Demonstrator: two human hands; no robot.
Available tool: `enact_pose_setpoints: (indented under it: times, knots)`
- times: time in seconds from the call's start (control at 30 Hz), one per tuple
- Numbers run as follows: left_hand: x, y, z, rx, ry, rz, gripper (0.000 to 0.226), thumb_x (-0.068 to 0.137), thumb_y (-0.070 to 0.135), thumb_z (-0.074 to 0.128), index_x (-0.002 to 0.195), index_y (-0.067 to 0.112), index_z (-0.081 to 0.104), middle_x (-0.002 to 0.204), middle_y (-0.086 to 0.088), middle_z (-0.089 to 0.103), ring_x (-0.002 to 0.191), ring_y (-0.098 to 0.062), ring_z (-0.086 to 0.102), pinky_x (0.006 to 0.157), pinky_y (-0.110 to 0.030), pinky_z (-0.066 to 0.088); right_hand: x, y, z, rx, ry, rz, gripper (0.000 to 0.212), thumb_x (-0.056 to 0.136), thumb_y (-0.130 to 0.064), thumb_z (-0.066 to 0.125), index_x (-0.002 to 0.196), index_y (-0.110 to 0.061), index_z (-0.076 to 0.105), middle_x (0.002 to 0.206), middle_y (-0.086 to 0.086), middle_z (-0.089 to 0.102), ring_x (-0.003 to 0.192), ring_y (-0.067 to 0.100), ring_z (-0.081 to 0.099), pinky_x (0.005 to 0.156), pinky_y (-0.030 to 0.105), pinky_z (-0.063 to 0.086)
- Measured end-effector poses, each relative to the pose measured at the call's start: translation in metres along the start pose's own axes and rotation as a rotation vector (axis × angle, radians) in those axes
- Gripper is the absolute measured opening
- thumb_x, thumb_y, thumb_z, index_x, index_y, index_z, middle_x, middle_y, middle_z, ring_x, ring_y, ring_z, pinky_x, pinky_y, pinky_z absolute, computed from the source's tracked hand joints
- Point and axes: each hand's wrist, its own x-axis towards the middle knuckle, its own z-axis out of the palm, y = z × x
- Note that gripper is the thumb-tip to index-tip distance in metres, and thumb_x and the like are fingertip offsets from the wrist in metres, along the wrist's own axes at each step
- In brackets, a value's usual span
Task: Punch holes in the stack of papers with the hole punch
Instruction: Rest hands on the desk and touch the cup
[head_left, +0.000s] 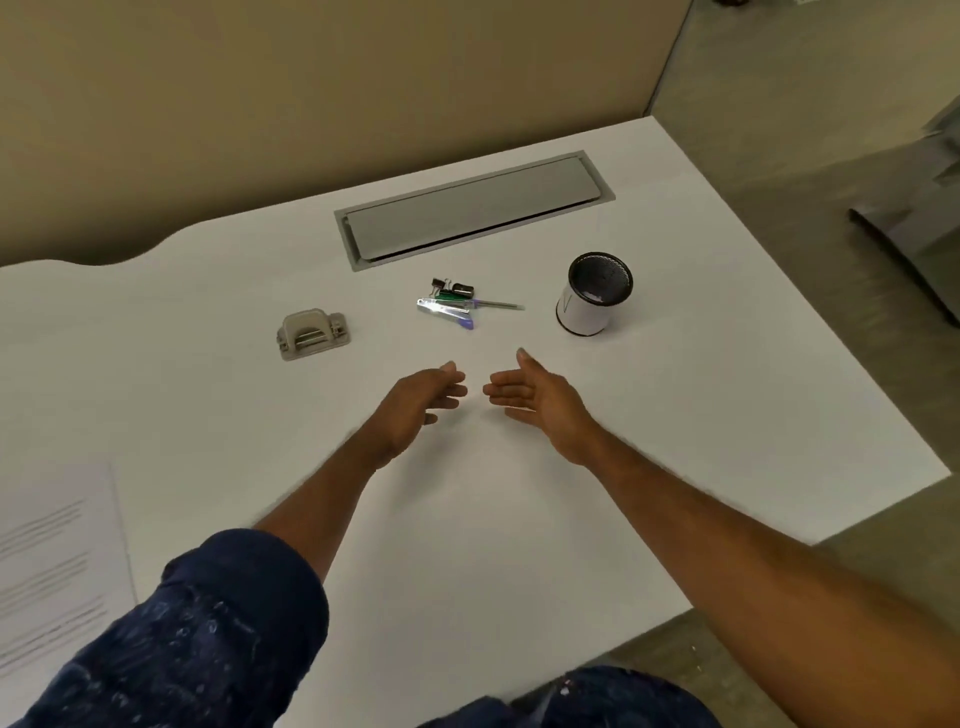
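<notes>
Hole punch (313, 333) beige-grey, handle up, on desk (208, 374); L hand (422, 399), R hand (537, 399) both empty, fingers loose.

papers (57, 561) cut by l. edge

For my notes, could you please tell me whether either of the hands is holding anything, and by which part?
Nothing is held: the left hand and right hand are open and empty; the hole punch lies untouched.
</notes>
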Motion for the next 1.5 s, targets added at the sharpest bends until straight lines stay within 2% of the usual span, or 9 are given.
enact_pose_setpoints:
  times: [0.07,0.13,0.23,0.33,0.43,0.6,0.8,1.1,1.5]
  knots:
    - [-0.012,-0.023,-0.015,0.172,0.062,0.060,0.042,0.097,0.049,0.049,0.128,0.022,0.060,0.134,0.001,0.061,0.118,-0.014,0.057,0.095,-0.029,0.040,-0.002,0.013,0.014,-0.170,0.004,-0.066,0.041,0.099,-0.040,0.045,0.115,-0.009,0.067,0.115,0.004,0.069,0.108,0.015,0.063,0.095,0.030,0.043]
    - [-0.024,-0.046,-0.033,0.475,0.128,0.129,0.054,0.094,0.055,0.051,0.139,0.026,0.050,0.148,0.005,0.047,0.134,-0.014,0.042,0.109,-0.032,0.032,-0.004,0.025,0.023,-0.430,-0.018,-0.134,0.035,0.097,-0.032,0.052,0.124,-0.013,0.062,0.124,-0.002,0.062,0.115,0.010,0.055,0.098,0.023,0.035]
    - [-0.044,-0.073,-0.060,0.794,0.208,0.202,0.081,0.083,0.074,0.036,0.150,0.029,0.033,0.161,0.003,0.025,0.148,-0.017,0.021,0.118,-0.044,0.019,-0.002,0.045,0.027,-0.831,0.000,-0.253,0.054,0.091,-0.030,0.063,0.140,-0.018,0.045,0.146,-0.002,0.045,0.135,0.013,0.039,0.106,0.017,0.024]
    - [-0.060,-0.097,-0.080,1.028,0.237,0.209,0.093,0.078,0.081,0.021,0.154,0.027,0.022,0.165,-0.003,0.013,0.151,-0.021,0.011,0.119,-0.047,0.014,0.002,0.064,0.026,-1.015,0.007,-0.303,0.070,0.092,-0.032,0.062,0.150,-0.014,0.028,0.159,0.003,0.023,0.147,0.017,0.019,0.115,0.020,0.010]
    - [-0.077,-0.127,-0.092,1.156,0.218,0.107,0.102,0.075,0.089,0.012,0.157,0.028,0.005,0.166,-0.002,-0.004,0.153,-0.021,-0.005,0.122,-0.050,0.003,0.003,0.078,0.028,-1.158,0.031,-0.351,0.074,0.095,-0.041,0.054,0.152,-0.011,0.018,0.162,0.006,0.009,0.150,0.018,0.005,0.120,0.028,0.005]
    - [-0.103,-0.170,-0.095,1.219,0.227,-0.003,0.115,0.068,0.097,0.018,0.154,0.029,-0.016,0.161,-0.002,-0.028,0.149,-0.023,-0.024,0.120,-0.055,-0.006,0.000,0.099,0.035,-1.402,0.047,-0.352,0.083,0.094,-0.061,0.033,0.154,-0.010,0.006,0.163,0.007,-0.007,0.150,0.022,-0.008,0.123,0.042,0.003]
    - [-0.123,-0.194,-0.081,1.249,0.293,-0.007,0.112,0.071,0.095,0.010,0.153,0.026,-0.020,0.158,-0.005,-0.034,0.147,-0.026,-0.029,0.119,-0.059,-0.005,-0.010,0.126,0.064,-1.521,0.117,-0.329,0.102,0.082,-0.080,0.017,0.153,-0.010,-0.005,0.161,0.012,-0.015,0.148,0.027,-0.016,0.121,0.048,-0.002]
    - [-0.140,-0.212,-0.063,1.287,0.300,0.101,0.108,0.077,0.092,0.013,0.155,0.023,-0.014,0.161,-0.010,-0.025,0.149,-0.029,-0.023,0.119,-0.061,-0.002,-0.040,0.163,0.101,-1.583,-0.046,-0.542,0.093,0.089,-0.074,0.022,0.154,-0.012,-0.004,0.161,0.006,-0.015,0.148,0.020,-0.018,0.122,0.046,-0.001]
    - [-0.146,-0.215,-0.062,1.289,0.258,0.164,0.105,0.078,0.091,0.013,0.155,0.025,-0.013,0.162,-0.008,-0.024,0.150,-0.027,-0.021,0.120,-0.059,-0.005,-0.044,0.173,0.108,-1.574,-0.040,-0.598,0.076,0.094,-0.067,0.023,0.154,-0.026,0.003,0.163,0.004,-0.008,0.149,0.020,-0.012,0.122,0.047,-0.001]
